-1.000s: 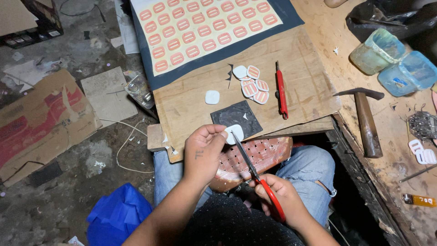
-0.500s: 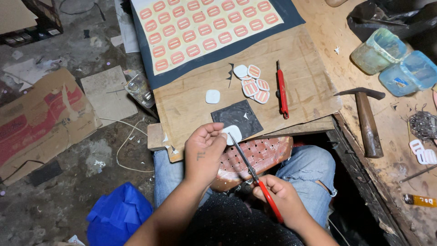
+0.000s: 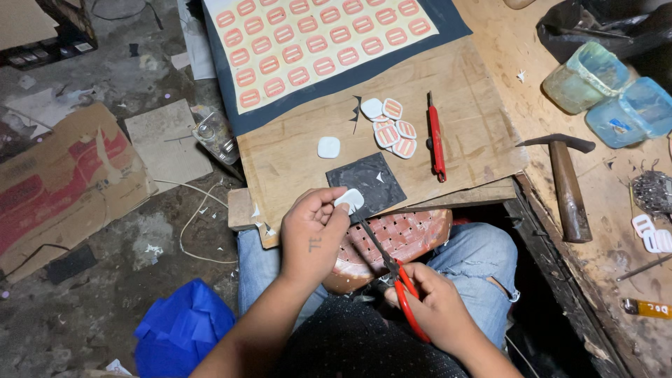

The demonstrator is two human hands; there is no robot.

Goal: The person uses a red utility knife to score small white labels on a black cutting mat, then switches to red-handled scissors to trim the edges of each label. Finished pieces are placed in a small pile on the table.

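Fingers of the left hand (image 3: 313, 234) pinch a small white rounded patch (image 3: 349, 199) over the wooden board's (image 3: 294, 164) near edge; the right hand (image 3: 437, 308) grips red-handled scissors (image 3: 392, 273), blades at the patch. Beyond lie cut patches (image 3: 392, 129) and a red knife (image 3: 436, 140).

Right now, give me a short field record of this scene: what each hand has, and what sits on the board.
left hand: left hand pinches a small white rounded patch at the fingertips
right hand: right hand works red-handled scissors, blade tips at the patch
under the patch: dark square mat on the wooden board
cut pieces: small pile of patches, one single white patch apart
uncut stock: printed sheet of orange patches
other tools: red knife, hammer
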